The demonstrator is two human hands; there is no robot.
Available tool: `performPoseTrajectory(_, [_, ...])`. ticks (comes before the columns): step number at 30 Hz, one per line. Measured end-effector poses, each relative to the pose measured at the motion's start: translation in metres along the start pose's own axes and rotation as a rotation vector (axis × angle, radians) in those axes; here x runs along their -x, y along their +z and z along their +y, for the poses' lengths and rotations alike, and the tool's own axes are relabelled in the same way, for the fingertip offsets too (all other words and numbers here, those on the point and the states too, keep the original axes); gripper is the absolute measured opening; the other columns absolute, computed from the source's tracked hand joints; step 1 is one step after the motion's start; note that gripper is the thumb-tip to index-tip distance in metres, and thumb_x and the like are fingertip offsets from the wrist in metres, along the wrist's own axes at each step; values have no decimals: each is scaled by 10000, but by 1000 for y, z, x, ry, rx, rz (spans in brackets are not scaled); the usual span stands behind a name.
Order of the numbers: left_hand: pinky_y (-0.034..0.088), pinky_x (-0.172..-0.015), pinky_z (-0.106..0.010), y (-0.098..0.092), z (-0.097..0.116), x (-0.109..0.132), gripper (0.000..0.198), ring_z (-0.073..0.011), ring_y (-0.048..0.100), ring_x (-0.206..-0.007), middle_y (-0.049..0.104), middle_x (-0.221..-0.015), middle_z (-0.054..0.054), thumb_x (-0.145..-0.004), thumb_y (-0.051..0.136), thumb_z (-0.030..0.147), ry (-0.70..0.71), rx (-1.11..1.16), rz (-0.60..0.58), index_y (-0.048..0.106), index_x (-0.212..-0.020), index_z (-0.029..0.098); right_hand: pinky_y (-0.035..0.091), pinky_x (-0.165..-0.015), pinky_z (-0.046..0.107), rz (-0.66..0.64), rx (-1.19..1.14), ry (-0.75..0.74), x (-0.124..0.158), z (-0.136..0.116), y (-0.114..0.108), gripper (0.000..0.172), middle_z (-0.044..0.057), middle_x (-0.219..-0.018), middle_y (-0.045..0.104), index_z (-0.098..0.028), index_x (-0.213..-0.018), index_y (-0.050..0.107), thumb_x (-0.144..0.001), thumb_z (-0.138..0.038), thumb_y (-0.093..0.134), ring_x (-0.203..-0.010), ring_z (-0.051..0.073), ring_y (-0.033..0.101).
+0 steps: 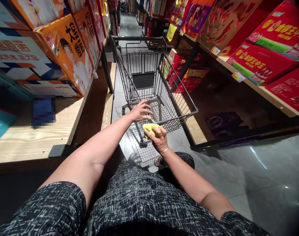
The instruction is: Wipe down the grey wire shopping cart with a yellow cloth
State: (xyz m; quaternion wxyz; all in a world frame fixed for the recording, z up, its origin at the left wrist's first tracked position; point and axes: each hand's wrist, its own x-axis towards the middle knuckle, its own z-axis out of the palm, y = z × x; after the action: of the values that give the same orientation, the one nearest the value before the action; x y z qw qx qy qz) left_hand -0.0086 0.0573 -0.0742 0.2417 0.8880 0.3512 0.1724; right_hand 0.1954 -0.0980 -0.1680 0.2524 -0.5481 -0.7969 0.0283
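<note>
Head view: a wire shopping cart (144, 81) stands in an aisle between 2 shelves, the left shelf (23, 144) and the right shelf (198, 131); its handle (139, 38) is at the far end, its near rail (175, 118) toward the camera.
Yellow cloth (149, 129): in the right hand (160, 141), jutting out past the fingers to the left, just this side of the near rail's left corner; whether it touches the rail I cannot tell.
Cloth's long axis: bunched short, it lies roughly crosswise, closer to running along the near rail than across it.
Right hand's grip: narrow, fingers and thumb curled around the cloth.
Left hand's grip: the left hand (140, 112) has its fingers spread wide, with nothing visible in them, pointing rightward over the cart's near left corner; contact with the rim cannot be told.
Nearer hand: the right, since it has the cloth; the left is just beyond, on the cart side.
Shelf goods: orange boxes (65, 46) left, red boxes (262, 62) right, well apart from both hands.
</note>
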Motion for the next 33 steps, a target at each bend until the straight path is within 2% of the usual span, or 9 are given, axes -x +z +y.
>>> performPoseTrajectory(4, [182,-1325,-549,-1,-14,-5,254,-330,211,-1616,643,-1428,-82,-828,868,390,3,85,-5,851,-1060,289,479,-1001,534,-411,149,147,22,1,48,587,31,-1424,585,-580,-1346,660,-975,-142,536,-1218,318,500])
performPoseTrajectory(7, [90,-1344,-538,-6,-18,-9,274,-358,79,-1647,592,-1478,-82,-877,803,497,-28,163,-51,862,-1024,273,460,-981,490,-531,268,164,30,0,62,577,32,-1539,527,-528,-1390,652,-999,-141,476,-1254,323,477])
performPoseTrajectory(11, [29,-1350,-521,-8,-17,-9,287,-364,31,-1651,561,-1510,-70,-941,721,491,-75,182,-44,861,-994,246,442,-948,441,-489,309,51,20,-4,53,592,53,-1497,558,-508,-1452,605,-1001,-147,475,-1185,298,474])
performPoseTrajectory(16, [12,-1357,-494,-8,-12,-8,216,-357,-11,-1653,529,-1540,-53,-915,756,432,-127,149,-37,861,-961,249,409,-1015,472,-184,278,-90,-8,-16,43,546,97,-1448,563,-413,-1494,590,-1004,-187,502,-1232,306,421])
performPoseTrajectory(18, [19,-1361,-490,-8,-9,-8,216,-356,-8,-1654,526,-1541,-52,-900,769,436,-151,147,-32,860,-955,248,421,-982,488,-220,290,-43,-13,-21,51,528,109,-1495,539,-381,-1494,587,-1014,-195,468,-1219,312,435])
performPoseTrajectory(21, [37,-1364,-488,-7,-5,-8,245,-346,6,-1656,527,-1542,-59,-905,756,465,-176,142,-27,853,-929,241,438,-960,511,-415,299,6,-8,-26,72,536,93,-1554,517,-372,-1492,577,-1016,-178,425,-1233,320,477])
performPoseTrajectory(25, [78,-1364,-490,-6,-2,-7,257,-337,13,-1658,514,-1560,-59,-884,772,482,-191,122,-8,831,-863,233,423,-1018,502,-553,273,-50,13,-19,88,449,69,-1401,652,-345,-1280,739,-954,-134,514,-1286,324,523])
performPoseTrajectory(29, [97,-1367,-475,-5,0,-8,242,-330,27,-1658,514,-1561,-50,-874,783,457,-208,114,8,807,-814,223,426,-962,446,-557,250,-103,24,-4,76,398,85,-1176,731,-323,-1156,792,-941,-105,538,-1164,291,579])
performPoseTrajectory(33, [114,-1365,-456,-5,1,-8,185,-315,29,-1659,517,-1558,-44,-873,770,377,-265,98,13,793,-788,214,434,-930,400,-478,243,-140,16,14,47,387,60,-1276,688,-347,-1184,778,-977,-124,538,-1167,265,526])
